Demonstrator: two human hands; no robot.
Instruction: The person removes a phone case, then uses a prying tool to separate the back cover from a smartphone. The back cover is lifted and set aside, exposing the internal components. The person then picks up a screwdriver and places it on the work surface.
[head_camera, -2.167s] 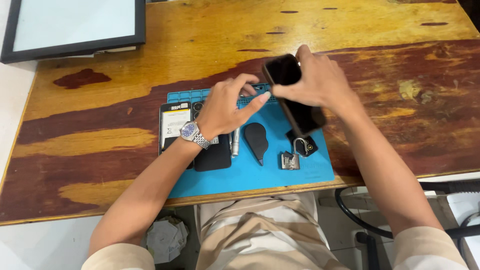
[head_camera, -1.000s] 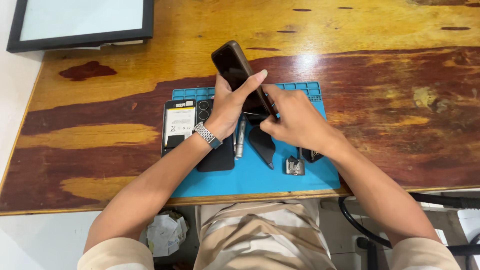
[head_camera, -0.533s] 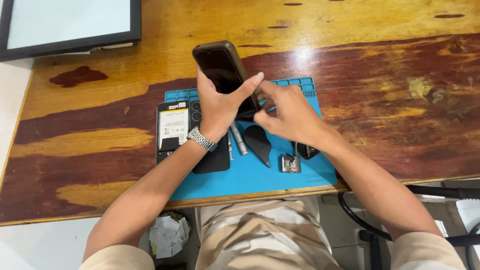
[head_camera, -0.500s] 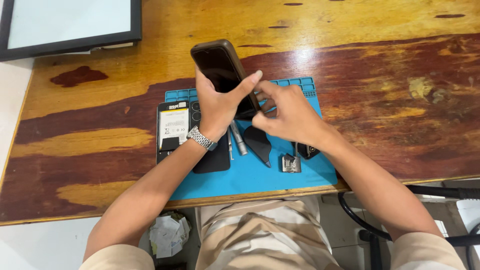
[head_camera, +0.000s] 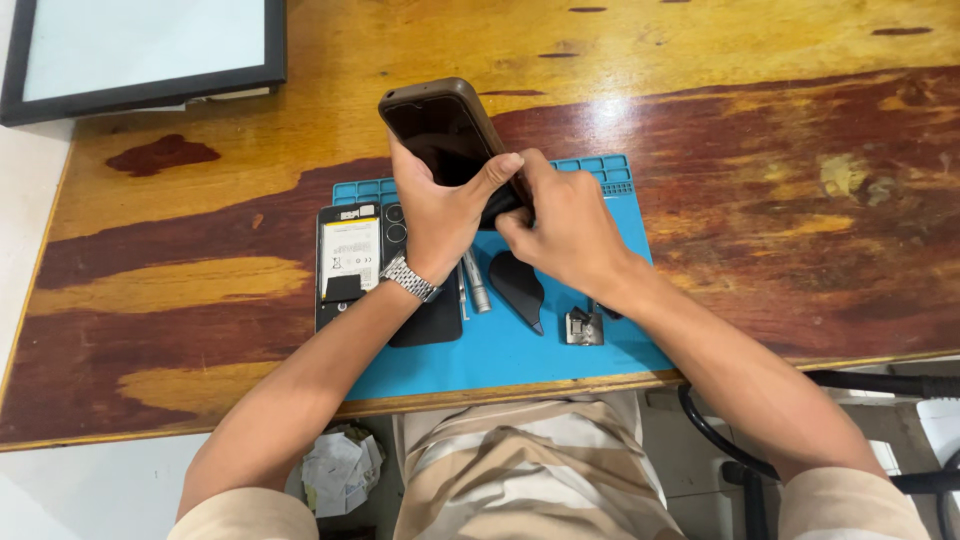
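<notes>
Right now my left hand (head_camera: 440, 215) is wrapped around the lower part of a dark phone in a brown case (head_camera: 440, 125), thumb laid across its face, holding it tilted up above the top edge of the blue work mat (head_camera: 560, 350). My right hand (head_camera: 565, 225) is curled closed at the phone's lower right edge, fingertips pinched against it just beside my left thumb. Beneath my left wrist lie an opened phone with its battery showing (head_camera: 350, 262) and a flat black piece (head_camera: 428, 322). On the mat sit a silver screwdriver (head_camera: 476, 288), a black teardrop pick (head_camera: 520, 288) and a small metal part (head_camera: 583, 327). A framed panel (head_camera: 140, 50) rests at the wooden table's (head_camera: 780, 180) far left corner.
</notes>
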